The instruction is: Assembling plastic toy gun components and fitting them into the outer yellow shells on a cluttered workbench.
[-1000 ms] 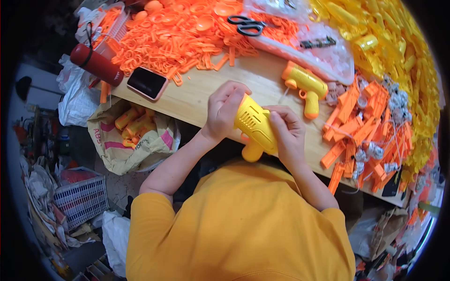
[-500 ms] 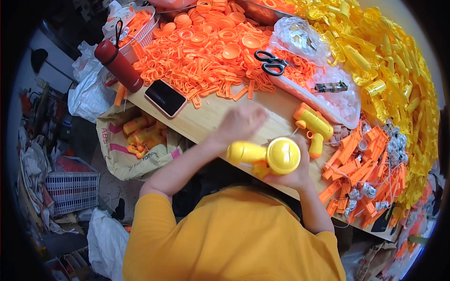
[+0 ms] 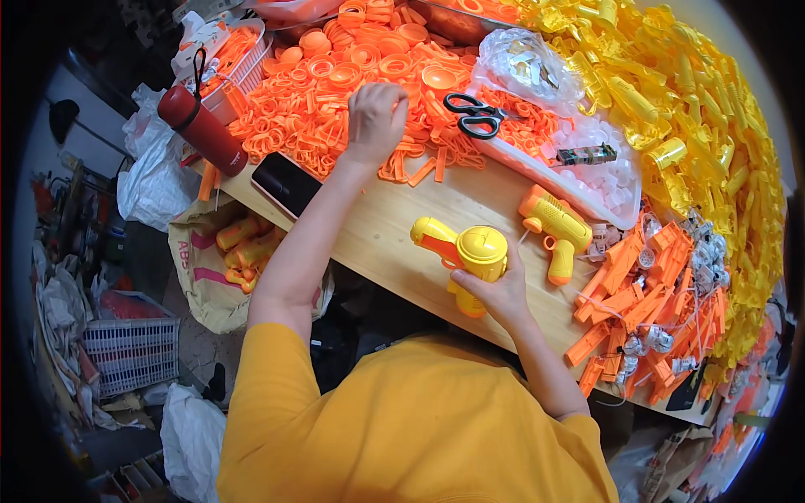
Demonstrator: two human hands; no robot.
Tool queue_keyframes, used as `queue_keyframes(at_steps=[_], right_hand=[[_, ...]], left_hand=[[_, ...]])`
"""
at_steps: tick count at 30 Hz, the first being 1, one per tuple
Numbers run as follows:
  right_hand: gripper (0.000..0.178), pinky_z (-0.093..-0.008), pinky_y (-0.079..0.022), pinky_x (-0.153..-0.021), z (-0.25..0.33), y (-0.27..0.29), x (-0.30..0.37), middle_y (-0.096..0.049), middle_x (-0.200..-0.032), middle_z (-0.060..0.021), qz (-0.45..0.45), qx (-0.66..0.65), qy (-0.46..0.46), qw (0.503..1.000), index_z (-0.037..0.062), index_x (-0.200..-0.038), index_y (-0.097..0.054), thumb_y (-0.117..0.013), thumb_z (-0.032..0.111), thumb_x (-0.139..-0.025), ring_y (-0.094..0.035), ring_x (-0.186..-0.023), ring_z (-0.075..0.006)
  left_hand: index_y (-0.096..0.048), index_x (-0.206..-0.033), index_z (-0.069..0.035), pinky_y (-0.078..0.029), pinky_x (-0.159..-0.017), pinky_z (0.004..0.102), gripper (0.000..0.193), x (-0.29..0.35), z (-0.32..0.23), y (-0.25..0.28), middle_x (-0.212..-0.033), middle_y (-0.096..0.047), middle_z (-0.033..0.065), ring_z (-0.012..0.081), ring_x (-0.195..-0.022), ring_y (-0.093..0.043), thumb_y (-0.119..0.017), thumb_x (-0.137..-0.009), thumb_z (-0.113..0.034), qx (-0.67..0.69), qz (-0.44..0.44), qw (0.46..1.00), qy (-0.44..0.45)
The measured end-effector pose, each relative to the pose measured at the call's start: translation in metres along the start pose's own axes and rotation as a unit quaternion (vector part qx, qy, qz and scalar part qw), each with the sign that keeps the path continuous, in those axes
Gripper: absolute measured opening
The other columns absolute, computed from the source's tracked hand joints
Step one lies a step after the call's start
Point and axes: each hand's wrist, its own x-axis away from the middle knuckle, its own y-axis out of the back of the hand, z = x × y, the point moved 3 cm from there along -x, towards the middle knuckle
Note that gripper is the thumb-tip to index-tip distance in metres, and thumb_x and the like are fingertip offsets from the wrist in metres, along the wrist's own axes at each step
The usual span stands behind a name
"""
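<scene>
A: While the right hand (image 3: 496,293) closes round the yellow toy gun (image 3: 463,256) at the desk's (image 3: 377,235) six o'clock, how does it handle?

B: Likely light, stiff plastic; grip the handle. The left hand (image 3: 375,121), curled, picks among orange rings (image 3: 335,84) at eleven o'clock.

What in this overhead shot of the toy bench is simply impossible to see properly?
- Head view: whatever the left hand picks from the orange ring pile; its curled fingers hide it.
- The grip of the yellow toy gun: wrapped by the right hand.
- The small metal parts among the orange pieces: too small to identify.
- The table's near edge: covered by the person's yellow shirt.
</scene>
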Motion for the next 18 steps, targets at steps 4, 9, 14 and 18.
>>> queue_keyframes(at_steps=[4, 9, 14, 18], right_hand=[[0.068, -0.0308, -0.048, -0.087, -0.002, 0.001, -0.001, -0.057, -0.108, -0.0069, 0.003, 0.075, 0.067, 0.995, 0.0034, -0.12, -0.046, -0.084, 0.009, -0.064, -0.057, -0.101, -0.0159], [0.065, -0.0297, -0.049, -0.082, 0.008, -0.013, 0.002, -0.061, -0.101, -0.0083, -0.047, 0.128, 0.157, 0.978, 0.0017, -0.116, -0.049, -0.086, 0.012, -0.063, -0.061, -0.092, -0.016], [0.062, -0.0285, -0.05, -0.079, 0.005, -0.02, 0.004, -0.064, -0.097, -0.0094, -0.041, 0.111, 0.17, 0.978, 0.0001, -0.113, -0.051, -0.086, 0.014, -0.064, -0.063, -0.088, -0.0155], [0.059, -0.0307, -0.053, -0.071, 0.009, -0.024, 0.003, -0.066, -0.088, -0.0121, -0.065, 0.128, 0.227, 0.963, 0.0009, -0.11, -0.054, -0.085, 0.019, -0.063, -0.067, -0.079, -0.0204]], left_hand=[[-0.057, -0.087, 0.001, -0.04, -0.077, 0.0229, 0.011, 0.0, -0.049, 0.024, -0.085, -0.055, 0.0013, 0.0099, -0.081, -0.05, -0.052, -0.084, -0.008, 0.476, 0.06, 0.804, 0.351], [-0.056, -0.086, -0.001, -0.039, -0.069, 0.021, 0.017, 0.019, -0.116, 0.045, -0.081, -0.053, 0.0, 0.0056, -0.075, -0.047, -0.05, -0.09, -0.015, 0.517, 0.198, 0.771, 0.316], [-0.056, -0.074, 0.0, -0.038, -0.056, 0.0266, 0.035, 0.04, -0.153, 0.04, -0.067, -0.05, 0.0002, 0.0094, -0.061, -0.045, -0.053, -0.095, -0.028, 0.418, 0.365, 0.803, 0.218], [-0.053, -0.068, 0.003, -0.038, -0.053, 0.0283, 0.039, 0.043, -0.163, 0.04, -0.064, -0.048, 0.0036, 0.0107, -0.057, -0.044, -0.057, -0.094, -0.026, 0.407, 0.282, 0.855, 0.151]])
